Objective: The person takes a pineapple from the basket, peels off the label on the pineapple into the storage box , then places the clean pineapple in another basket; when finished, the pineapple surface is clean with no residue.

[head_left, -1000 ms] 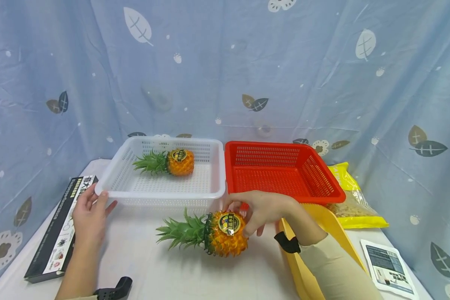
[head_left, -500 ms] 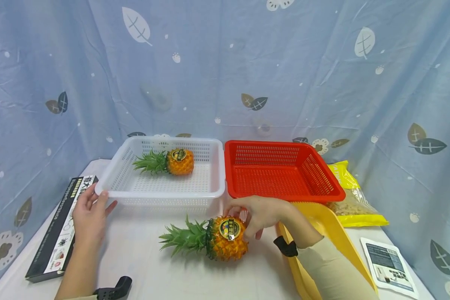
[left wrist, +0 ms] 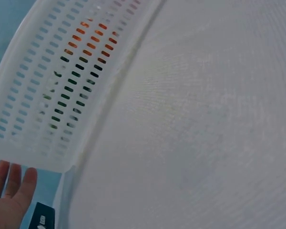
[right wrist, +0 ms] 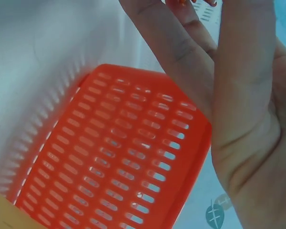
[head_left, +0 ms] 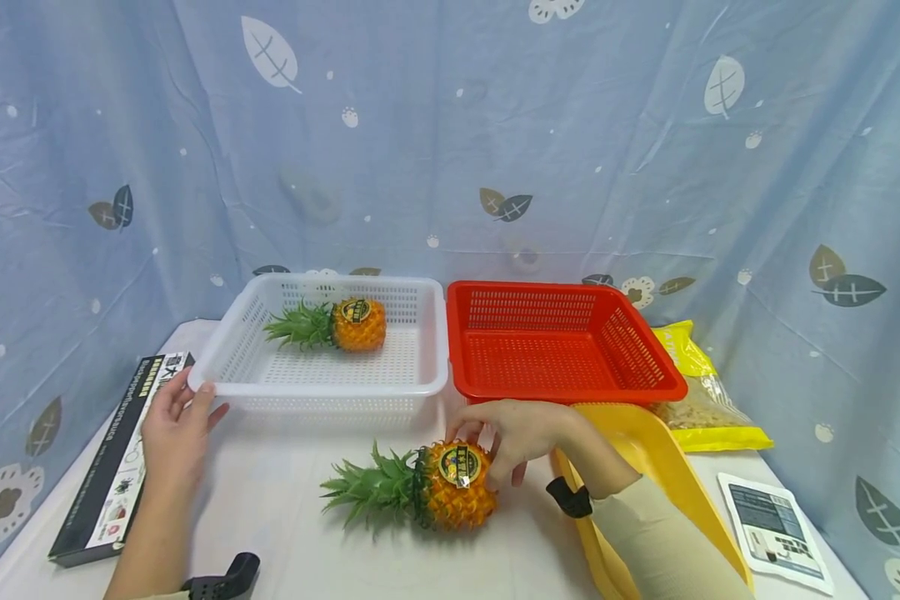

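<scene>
My right hand [head_left: 521, 433] holds a pineapple [head_left: 457, 500] by its base end, with the thumb on the near side and fingers on the far side. The pineapple lies sideways, its green crown [head_left: 371, 483] pointing left and a round label facing up. At the left, my left hand [head_left: 176, 425] grips the near-left corner of the white basket [head_left: 330, 390], thumb at the rim. Inside that basket rests a second pineapple [head_left: 360, 325], also crown to the left. In the left wrist view, fingers [left wrist: 26, 186] reach up to the basket's end wall.
A red basket [head_left: 570, 396] stands right of the white one. Beneath my right forearm is a yellow tray [head_left: 675, 492]. A yellow-and-clear bag [head_left: 708, 408] and a white pouch [head_left: 776, 533] lie at the right; a long black-and-white box [head_left: 112, 467] lies at the left.
My right hand and the pineapple have moved slightly toward me and a little to the right. My left hand stays at the white basket's corner.
</scene>
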A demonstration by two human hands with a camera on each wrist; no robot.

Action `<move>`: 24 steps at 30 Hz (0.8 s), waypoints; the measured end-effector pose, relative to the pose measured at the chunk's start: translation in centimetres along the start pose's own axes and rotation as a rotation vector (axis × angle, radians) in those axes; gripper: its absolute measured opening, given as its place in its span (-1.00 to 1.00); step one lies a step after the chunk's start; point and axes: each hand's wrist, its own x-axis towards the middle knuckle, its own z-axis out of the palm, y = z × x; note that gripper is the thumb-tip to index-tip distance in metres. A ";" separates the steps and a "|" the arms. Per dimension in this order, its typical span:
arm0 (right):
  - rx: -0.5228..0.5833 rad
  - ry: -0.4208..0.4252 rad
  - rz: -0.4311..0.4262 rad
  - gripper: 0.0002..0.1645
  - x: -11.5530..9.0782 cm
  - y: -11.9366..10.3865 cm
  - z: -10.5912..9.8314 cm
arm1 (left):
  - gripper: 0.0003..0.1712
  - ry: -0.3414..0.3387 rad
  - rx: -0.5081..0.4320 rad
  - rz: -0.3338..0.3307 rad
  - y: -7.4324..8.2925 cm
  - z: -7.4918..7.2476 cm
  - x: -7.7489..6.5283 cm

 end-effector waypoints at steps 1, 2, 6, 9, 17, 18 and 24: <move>0.008 -0.006 0.001 -0.27 0.0 0.0 0.0 | -0.32 -0.005 0.009 -0.002 0.0 0.0 0.0; 0.014 -0.010 0.002 -0.27 0.1 0.1 -0.1 | -0.32 -0.010 0.020 -0.002 0.1 -0.1 0.0; 0.019 -0.024 0.004 -0.28 0.1 0.2 -0.2 | -0.29 -0.024 0.085 -0.011 0.2 -0.4 0.0; 0.009 -0.027 0.003 -0.28 0.1 0.2 -0.2 | -0.30 -0.013 0.197 -0.008 0.6 -0.4 -0.1; 0.013 -0.036 -0.026 -0.29 0.0 0.2 -0.5 | -0.35 0.137 0.493 0.172 2.6 0.6 -2.1; 0.013 -0.037 -0.027 -0.30 0.0 0.2 -0.5 | -0.36 0.140 0.505 0.214 2.9 0.8 -2.5; 0.008 -0.038 -0.021 -0.31 0.0 0.3 -0.4 | -0.52 0.017 0.537 0.499 4.5 2.3 -5.5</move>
